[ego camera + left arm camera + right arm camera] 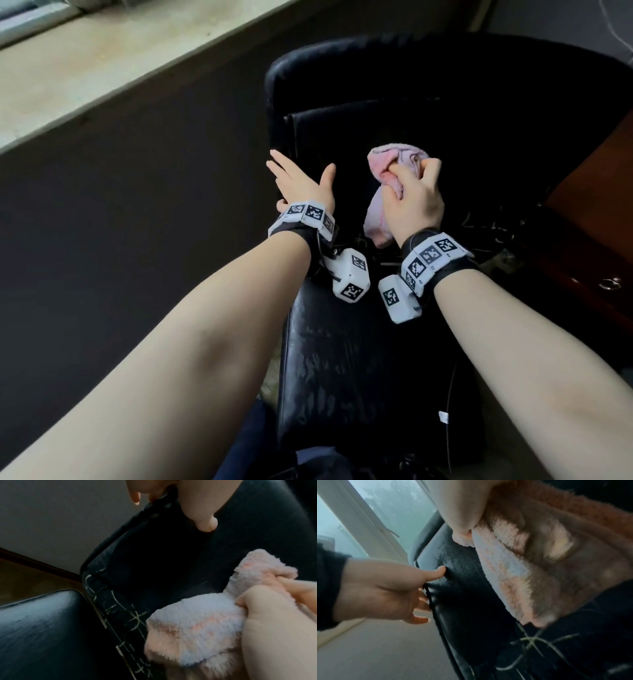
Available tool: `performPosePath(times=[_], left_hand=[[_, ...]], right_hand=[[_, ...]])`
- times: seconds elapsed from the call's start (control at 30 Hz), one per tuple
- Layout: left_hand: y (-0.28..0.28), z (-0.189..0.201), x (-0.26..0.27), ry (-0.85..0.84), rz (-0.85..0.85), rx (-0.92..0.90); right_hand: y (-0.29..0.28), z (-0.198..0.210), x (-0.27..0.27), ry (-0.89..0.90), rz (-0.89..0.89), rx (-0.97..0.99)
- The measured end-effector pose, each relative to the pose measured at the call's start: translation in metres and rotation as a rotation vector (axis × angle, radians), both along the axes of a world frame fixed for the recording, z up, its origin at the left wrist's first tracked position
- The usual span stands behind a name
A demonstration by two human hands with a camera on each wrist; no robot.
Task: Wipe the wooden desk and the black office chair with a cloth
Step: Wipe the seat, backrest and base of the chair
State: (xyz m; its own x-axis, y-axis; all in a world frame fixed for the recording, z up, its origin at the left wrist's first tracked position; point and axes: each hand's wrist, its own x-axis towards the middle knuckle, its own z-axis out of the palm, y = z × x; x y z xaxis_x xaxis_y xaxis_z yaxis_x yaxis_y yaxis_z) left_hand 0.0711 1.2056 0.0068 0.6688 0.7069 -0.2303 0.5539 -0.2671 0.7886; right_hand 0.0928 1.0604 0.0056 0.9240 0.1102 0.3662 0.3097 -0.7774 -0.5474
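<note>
The black office chair [342, 359] fills the middle of the head view, its backrest [376, 85] beyond the seat. My right hand [414, 198] grips a bunched pink cloth [394, 161] and holds it against the lower backrest. The cloth [197, 622] hangs down below my fist, and its fluffy underside [530, 574] lies on the black leather. My left hand [301, 181] holds the backrest's left edge. Its thumb [440, 570] is on the front and its fingers [419, 620] reach behind the edge. A corner of the wooden desk [599, 205] shows at the right.
A pale window sill [102, 68] runs along the upper left above a dark wall, with the window [393, 507] behind it. The desk has a drawer handle [609, 283] close to the chair's right side. Cracked, worn leather [486, 222] shows where seat and backrest meet.
</note>
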Motion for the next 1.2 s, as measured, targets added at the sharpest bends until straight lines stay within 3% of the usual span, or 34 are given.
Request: performPosePath(times=[0.3,0.73,0.87,1.03,1.1,1.2], left_hand=[[-0.005,0.0,0.021,0.061,0.066,0.016],[-0.032,0.02,0.03,0.184,0.008,-0.069],[-0.058,0.018,0.021,0.161,-0.053,0.153],[-0.086,0.007,0.015,0.002,-0.517,0.591],[-0.093,0.003,0.018,0.005,-0.653,0.669],[-0.095,-0.001,0.022,0.057,-0.689,0.695]], right_hand=[[-0.004,-0.041,-0.002,0.203,0.012,-0.102],[-0.031,-0.052,-0.013,0.605,0.111,-0.46],[-0.052,-0.033,-0.026,0.535,0.085,-0.308],[-0.083,-0.001,-0.031,0.264,-0.047,-0.109],[-0.095,0.007,-0.024,0.168,-0.112,-0.014],[-0.108,0.011,-0.002,0.078,-0.149,0.042]])
